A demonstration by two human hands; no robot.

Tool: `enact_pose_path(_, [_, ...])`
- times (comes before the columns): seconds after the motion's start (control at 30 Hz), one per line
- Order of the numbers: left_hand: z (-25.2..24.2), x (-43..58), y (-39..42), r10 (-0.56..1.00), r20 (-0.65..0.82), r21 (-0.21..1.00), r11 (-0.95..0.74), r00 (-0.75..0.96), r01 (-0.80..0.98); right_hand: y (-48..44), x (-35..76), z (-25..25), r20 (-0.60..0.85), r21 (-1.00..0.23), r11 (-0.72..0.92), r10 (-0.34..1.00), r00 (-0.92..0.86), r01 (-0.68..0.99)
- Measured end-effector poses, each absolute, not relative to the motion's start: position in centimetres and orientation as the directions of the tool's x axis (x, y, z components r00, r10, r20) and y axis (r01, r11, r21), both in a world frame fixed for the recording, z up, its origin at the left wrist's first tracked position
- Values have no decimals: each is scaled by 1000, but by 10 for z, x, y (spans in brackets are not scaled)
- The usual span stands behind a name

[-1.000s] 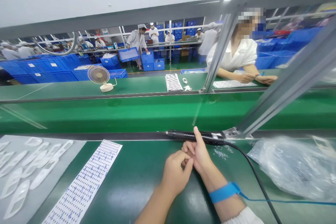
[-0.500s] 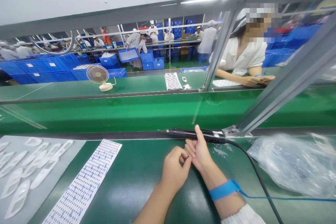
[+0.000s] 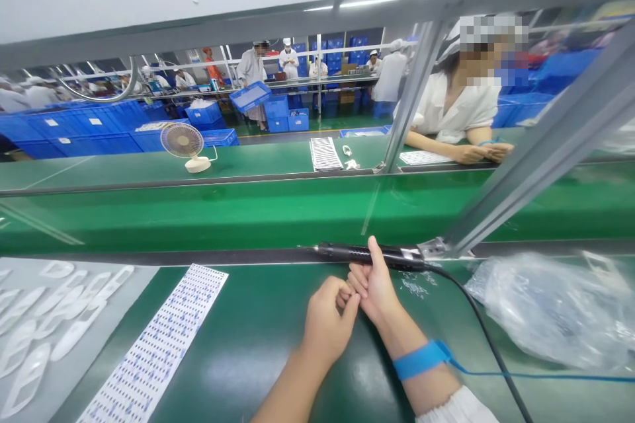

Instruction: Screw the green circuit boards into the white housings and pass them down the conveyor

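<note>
Beside the black tool (image 3: 347, 253), left hand (image 3: 326, 327) with fingers curled onto fingertips of half-open right hand (image 3: 378, 287), thumb spread upright.

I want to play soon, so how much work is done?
White pieces lie in rows on the grey tray, so that looks done. In hand: the left hand pinches at fingers of the right hand, beside the black corded tool; anything between them is too small to see. Left, probably: the label sheet looks full.

A person (image 3: 251, 65) far back tilted the blue crate (image 3: 251, 96) up; the hands (image 3: 354, 299) edged slightly forward.
</note>
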State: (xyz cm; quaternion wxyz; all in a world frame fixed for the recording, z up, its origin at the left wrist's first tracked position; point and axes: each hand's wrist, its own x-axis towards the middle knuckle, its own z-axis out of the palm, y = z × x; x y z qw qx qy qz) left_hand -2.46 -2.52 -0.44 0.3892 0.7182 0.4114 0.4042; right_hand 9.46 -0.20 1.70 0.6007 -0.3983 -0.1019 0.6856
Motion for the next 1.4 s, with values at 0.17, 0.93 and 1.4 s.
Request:
enact_pose_path(0.17, [-5, -27, -25, 907, 255, 893, -354, 336, 277, -1, 92, 17, -399, -625, -180, 910, 113, -760])
enact_pose_path(0.93, [-3, -25, -26, 816, 356, 766, -534, 456, 358, 1, 90, 15, -406, -639, -196, 907, 109, -744])
enact_pose_path(1.4, [-8, -25, -23, 832, 276, 796, -479, 482, 371, 6, 89, 15, -475, -556, -130, 860, 185, -821])
